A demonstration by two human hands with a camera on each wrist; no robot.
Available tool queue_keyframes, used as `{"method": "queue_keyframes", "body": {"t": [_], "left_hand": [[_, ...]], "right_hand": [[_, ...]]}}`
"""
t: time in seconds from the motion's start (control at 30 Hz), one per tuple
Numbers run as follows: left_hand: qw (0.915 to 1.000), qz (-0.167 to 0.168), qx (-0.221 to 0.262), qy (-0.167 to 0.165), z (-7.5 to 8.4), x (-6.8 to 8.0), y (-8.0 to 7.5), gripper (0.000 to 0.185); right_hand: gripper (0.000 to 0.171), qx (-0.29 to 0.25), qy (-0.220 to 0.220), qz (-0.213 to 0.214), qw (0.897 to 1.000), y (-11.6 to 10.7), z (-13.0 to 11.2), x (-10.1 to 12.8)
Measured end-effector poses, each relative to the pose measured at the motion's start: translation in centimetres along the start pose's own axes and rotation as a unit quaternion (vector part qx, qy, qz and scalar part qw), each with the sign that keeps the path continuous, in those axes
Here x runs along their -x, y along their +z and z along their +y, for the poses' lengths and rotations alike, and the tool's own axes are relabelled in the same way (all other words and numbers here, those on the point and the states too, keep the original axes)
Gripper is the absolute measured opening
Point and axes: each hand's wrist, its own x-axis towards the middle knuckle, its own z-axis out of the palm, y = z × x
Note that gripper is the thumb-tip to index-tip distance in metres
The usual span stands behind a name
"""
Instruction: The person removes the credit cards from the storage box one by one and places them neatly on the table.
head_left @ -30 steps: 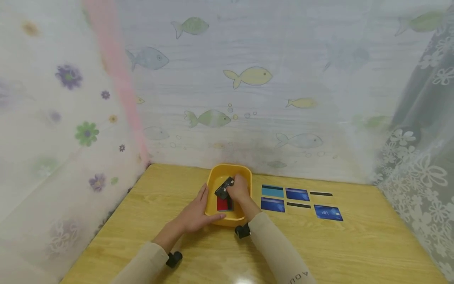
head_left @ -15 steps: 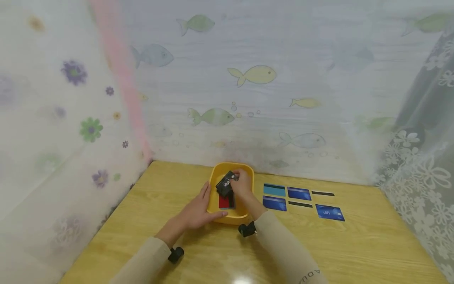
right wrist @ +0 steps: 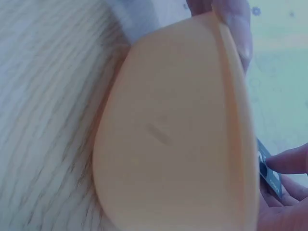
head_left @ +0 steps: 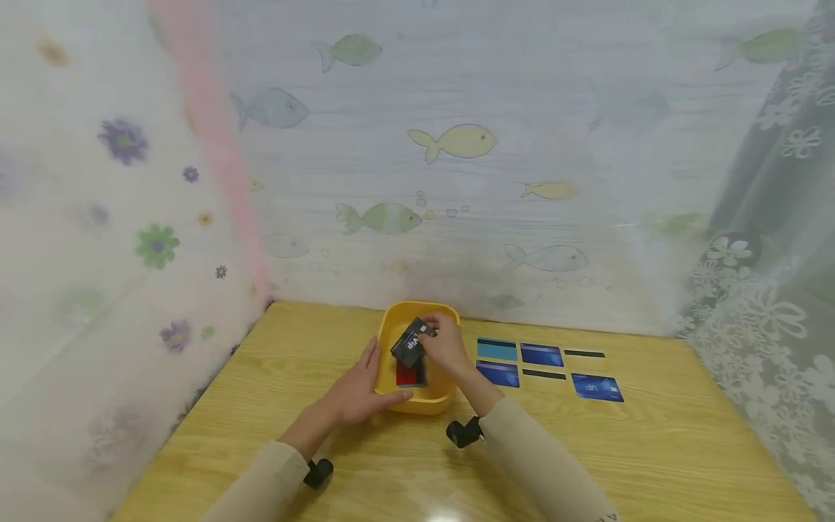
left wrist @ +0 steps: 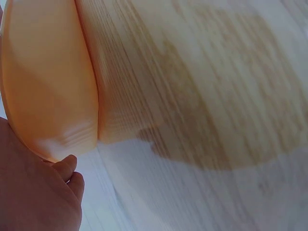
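Observation:
A yellow plastic tub (head_left: pixel 420 407) stands on the wooden table near the back. My left hand (head_left: pixel 355 393) grips its near left corner, fingers along the outer side and thumb over the front rim. Over the tub, my right hand (head_left: pixel 446 346) pinches a black card (head_left: pixel 408 345) marked "VIP" by its right edge. The card is tilted, and part of it shows beyond the tub rim in the right wrist view. Beneath it, a red card (head_left: pixel 407 375) with a dark stripe lies inside the tub. The left wrist view shows the tub's wall (left wrist: pixel 48 82) beside the hand.
To the right of the tub, cards lie in two rows: a light blue card (head_left: pixel 497 349), dark blue cards (head_left: pixel 541 354), pale cards with black stripes (head_left: pixel 544 375), and a blue VIP card (head_left: pixel 597 388). Behind the table hangs a fish-print curtain (head_left: pixel 457 217).
My right hand has lifted slightly, and the black card has turned so its printed face shows more. The left hand stays on the tub; the whole view has shifted a little.

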Motion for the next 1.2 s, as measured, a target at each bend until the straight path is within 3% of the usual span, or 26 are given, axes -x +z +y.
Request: {"method": "queue_keyframes", "body": {"t": [0.5, 1.2], "left_hand": [[0.9999, -0.008, 0.002, -0.011, -0.6, 0.3, -0.1, 0.125], [0.9999, -0.009, 0.006, -0.001, -0.5, -0.2, -0.2, 0.127]], "right_hand": [[0.035, -0.05, 0.022, -0.021, 0.998, -2.2, 0.8, 2.8], [0.034, -0.006, 0.017, -0.02, 1.0, -4.0, 0.8, 4.5]]}}
